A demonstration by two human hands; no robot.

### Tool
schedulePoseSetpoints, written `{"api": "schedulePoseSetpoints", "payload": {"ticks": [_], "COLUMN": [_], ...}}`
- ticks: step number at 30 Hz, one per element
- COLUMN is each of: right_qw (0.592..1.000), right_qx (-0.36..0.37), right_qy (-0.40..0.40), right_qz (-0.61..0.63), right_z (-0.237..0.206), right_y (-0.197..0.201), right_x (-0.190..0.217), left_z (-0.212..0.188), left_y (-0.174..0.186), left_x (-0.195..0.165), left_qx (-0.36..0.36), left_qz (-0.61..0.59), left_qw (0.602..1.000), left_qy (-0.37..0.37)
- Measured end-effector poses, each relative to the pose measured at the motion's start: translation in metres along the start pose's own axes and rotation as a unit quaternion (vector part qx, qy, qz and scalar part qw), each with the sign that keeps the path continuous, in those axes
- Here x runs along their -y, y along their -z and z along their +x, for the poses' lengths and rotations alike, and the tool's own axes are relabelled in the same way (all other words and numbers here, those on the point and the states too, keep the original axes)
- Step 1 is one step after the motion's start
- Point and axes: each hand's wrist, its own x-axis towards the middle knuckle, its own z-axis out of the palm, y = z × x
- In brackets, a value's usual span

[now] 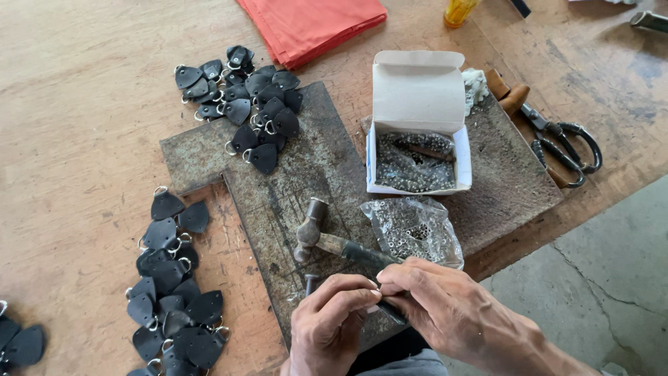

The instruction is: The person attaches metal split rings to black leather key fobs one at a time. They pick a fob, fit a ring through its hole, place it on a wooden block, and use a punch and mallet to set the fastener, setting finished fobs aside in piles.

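Note:
My left hand (327,324) and my right hand (445,306) meet at the near edge of a dark metal plate (278,181), fingertips pinched together on a small part that I cannot make out. A hammer (334,242) with a dark handle lies on the plate just beyond my fingers, its handle passing under my right hand. A short metal punch (311,282) stands by my left hand. A clear bag of small metal eyelets (414,230) lies beside the hammer.
An open white box of small metal parts (417,150) sits on a dark pad (511,174). Piles of black leather tabs with rings lie at the top (247,104) and left (170,285). Shears (563,143) lie at right; orange cloth (309,24) lies far.

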Motion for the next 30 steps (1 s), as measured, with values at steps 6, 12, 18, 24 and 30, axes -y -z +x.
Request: {"api": "schedulePoseSetpoints", "payload": {"ticks": [6,12,18,24,30], "right_qw": [0.997,0.932,0.919,0.918,0.927], "right_qx": [-0.009,-0.105,0.033,0.052,0.077], "right_qy": [-0.052,-0.087,-0.151,-0.169,-0.183], "right_qz": [-0.050,-0.336,-0.363,-0.355,-0.320], "right_z": [0.003,0.049,0.081,0.086,0.088], "right_y": [0.019,0.057,0.066,0.066,0.068], "right_x": [-0.004,-0.080,-0.120,-0.116,-0.114], "left_z": [0.016,0.026,0.021,0.021,0.022], "left_y": [-0.002,-0.015,-0.022,-0.024,-0.025], "left_x": [0.003,0.023,0.035,0.040,0.039], "left_qx": [0.014,0.045,0.036,0.006,-0.003], "left_qz": [0.066,0.028,0.038,-0.003,-0.035], "left_qw": [0.998,0.995,0.980,0.979,0.974], "left_qy": [0.013,0.090,0.194,0.206,0.223]}}
